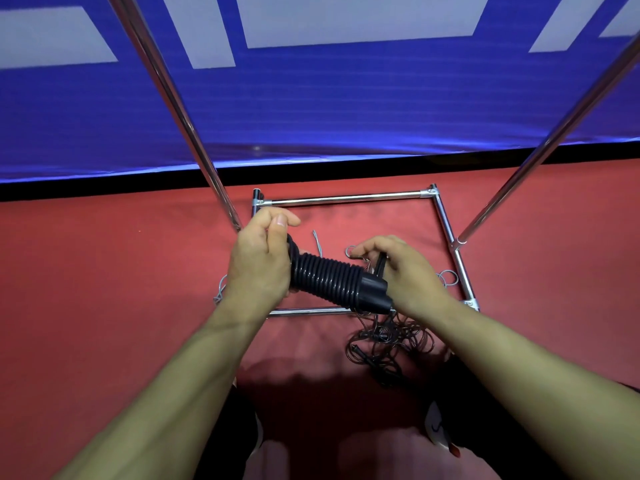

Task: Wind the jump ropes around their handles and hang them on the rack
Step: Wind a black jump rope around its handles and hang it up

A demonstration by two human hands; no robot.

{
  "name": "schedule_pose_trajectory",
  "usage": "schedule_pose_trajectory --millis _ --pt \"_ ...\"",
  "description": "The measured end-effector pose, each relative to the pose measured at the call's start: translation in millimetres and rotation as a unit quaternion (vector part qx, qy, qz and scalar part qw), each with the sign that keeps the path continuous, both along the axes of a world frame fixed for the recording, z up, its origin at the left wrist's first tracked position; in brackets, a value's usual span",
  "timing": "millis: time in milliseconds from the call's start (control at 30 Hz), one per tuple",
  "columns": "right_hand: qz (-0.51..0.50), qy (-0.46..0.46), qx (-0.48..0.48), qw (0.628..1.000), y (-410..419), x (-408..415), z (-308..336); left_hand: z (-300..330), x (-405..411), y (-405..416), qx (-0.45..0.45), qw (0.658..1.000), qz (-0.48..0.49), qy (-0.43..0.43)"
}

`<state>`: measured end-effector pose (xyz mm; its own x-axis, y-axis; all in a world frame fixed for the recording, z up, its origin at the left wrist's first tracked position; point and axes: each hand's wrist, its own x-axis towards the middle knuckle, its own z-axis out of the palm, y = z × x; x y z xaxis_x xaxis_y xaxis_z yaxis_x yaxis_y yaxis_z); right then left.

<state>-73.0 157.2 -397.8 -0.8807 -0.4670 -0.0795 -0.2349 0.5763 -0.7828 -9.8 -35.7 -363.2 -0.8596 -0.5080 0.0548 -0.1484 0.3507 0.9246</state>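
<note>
Rope (323, 277) wound in tight black coils sits mid-air between the two hands, above the red floor (104, 271) and over the base of the chrome rack (346, 198); the coils run neat and close along the paired handles (372, 294), whose thick butt ends stick out at the near end. The left hand (258, 263) grips the far end of the bundle, its fingers (278, 225) curled round it with the thumb laid over the top; the right hand (398, 268) pinches a short black stretch at the handle end, fingers closed on it, though whether that is the rope's tail or a strap cannot be told. By the look of it this cord is thin, smooth plastic, light but springy; it would likely slip and unwind if the pinch eases, so the firm handles are the place to hold, with a thumb kept on the last turn. A second jump rope (388, 341) lies in a loose dark tangle on the floor just below; that one looks floppy and prone to snag. Wire hooks (450, 277) lie scattered on the floor inside the rack's base; no containers show here, only the rack's upright poles (180, 112) rising either side.
</note>
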Motion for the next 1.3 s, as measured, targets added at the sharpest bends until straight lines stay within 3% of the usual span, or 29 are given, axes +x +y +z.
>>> schedule_pose_trajectory --millis 233,400,533,667,833,933,1067,1300 --pt "-0.002 -0.007 -0.017 1.000 3.4 -5.4 5.0 0.8 -0.2 1.5 -0.009 0.998 -0.056 -0.001" --pt "-0.001 0.037 -0.017 0.999 7.2 -7.0 18.8 -6.8 2.8 0.4 -0.101 0.993 -0.064 -0.016" --pt "0.040 0.157 0.045 0.986 11.9 -3.2 31.8 -8.6 1.7 -1.6 -0.171 0.985 -0.001 -0.037" --pt "0.068 0.236 0.085 0.966 8.0 18.8 35.7 -4.5 -2.2 -4.2 -0.168 0.980 0.105 -0.012" --pt "0.009 0.120 -0.034 0.992 -2.2 43.9 22.9 -1.4 -4.6 -4.4 -0.128 0.973 0.188 0.029" --pt "-0.073 -0.023 -0.142 0.987 -12.1 51.8 23.4 -1.8 -6.7 -4.9 -0.095 0.973 0.206 0.049" --pt "-0.148 -0.182 -0.309 0.922 -26.6 57.2 24.6 1.6 -5.1 -1.6 -0.062 0.971 0.216 0.075" --pt "-0.162 -0.311 -0.406 0.844 -35.6 69.9 15.5 7.5 -7.4 2.9 -0.024 0.969 0.222 0.102"
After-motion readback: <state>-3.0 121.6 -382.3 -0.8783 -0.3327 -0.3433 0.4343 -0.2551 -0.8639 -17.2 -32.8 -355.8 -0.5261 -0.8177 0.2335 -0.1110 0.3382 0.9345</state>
